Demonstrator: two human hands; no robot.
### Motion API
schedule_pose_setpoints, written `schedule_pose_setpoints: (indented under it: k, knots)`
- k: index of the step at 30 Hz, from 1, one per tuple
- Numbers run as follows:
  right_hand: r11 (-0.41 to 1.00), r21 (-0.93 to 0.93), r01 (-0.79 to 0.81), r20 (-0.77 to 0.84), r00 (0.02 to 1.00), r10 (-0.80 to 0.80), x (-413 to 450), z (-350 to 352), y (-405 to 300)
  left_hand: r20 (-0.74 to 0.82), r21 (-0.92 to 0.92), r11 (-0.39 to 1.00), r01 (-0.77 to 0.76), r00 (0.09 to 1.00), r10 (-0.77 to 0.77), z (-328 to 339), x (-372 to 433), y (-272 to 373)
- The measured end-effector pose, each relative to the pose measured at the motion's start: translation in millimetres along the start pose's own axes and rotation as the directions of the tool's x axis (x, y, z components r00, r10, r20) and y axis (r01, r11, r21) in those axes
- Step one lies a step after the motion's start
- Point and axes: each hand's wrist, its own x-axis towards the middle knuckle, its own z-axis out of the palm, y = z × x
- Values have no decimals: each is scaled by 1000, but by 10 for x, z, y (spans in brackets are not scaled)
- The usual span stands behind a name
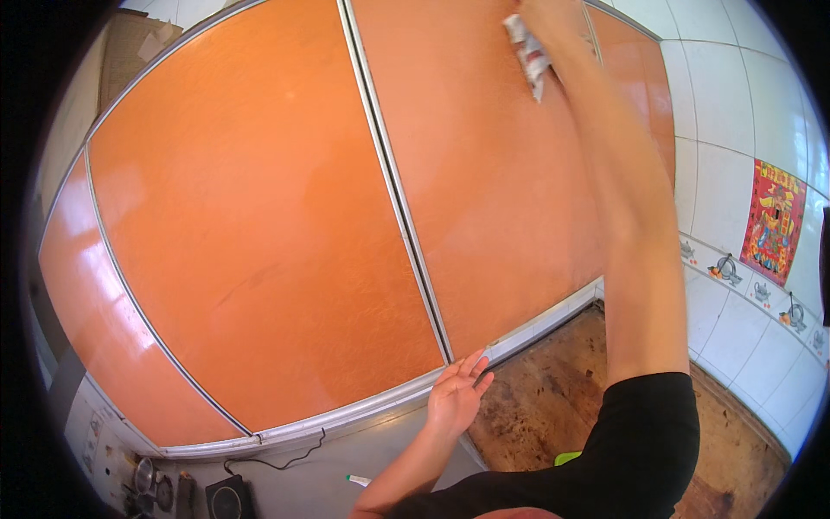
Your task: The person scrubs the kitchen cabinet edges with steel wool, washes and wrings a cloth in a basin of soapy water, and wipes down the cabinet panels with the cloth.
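My right hand [551, 19] is raised at the top of the view, partly cut off by the picture's rim. A crumpled white cloth [533, 58] with dark red marks hangs from it, against the orange cabinet door [480, 175]. Low in the middle, my left hand [457, 392] has its fingers spread and no object in it. Its fingertips are at the metal bottom rail [363, 402] of the cabinet; whether they press on it I cannot tell. A silver upright frame [395, 194] divides this door from another orange door [253, 233] on the left.
Below the cabinet are a grey countertop [389, 441] and a stained brown wooden surface [538, 396]. A black appliance [228, 499] with a cord [292, 462] and a white marker-like object [358, 480] lie lower left. White tiles with a red poster [774, 220] line the right wall.
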Motion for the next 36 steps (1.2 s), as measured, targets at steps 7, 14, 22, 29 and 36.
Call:
schedule_pose_setpoints:
  k: [7, 14, 22, 29, 36]
  knots:
    - [926, 244, 287, -38, 957, -286, -449, -277, -891, 51, -10, 1000, -4, 999, 4, -2, 4, -16]
    - [989, 93, 113, -6, 994, -113, -116, -30, 49, -13, -30, 999, -29, 999, 29, 92, -35, -8]
    - [993, 73, 88, -21, 996, -87, -264, -7, 5, -29, -13, 999, -47, 998, 47, 128, 42, -62]
    - [920, 252, 299, -34, 953, -300, -377, -239, -318, 9, -30, 999, -35, 999, 35, 174, 39, -37]
    - [997, -80, -17, -27, 1000, 15, 360, 108, 1017, -71, 3, 999, -43, 997, 43, 195, 44, -64]
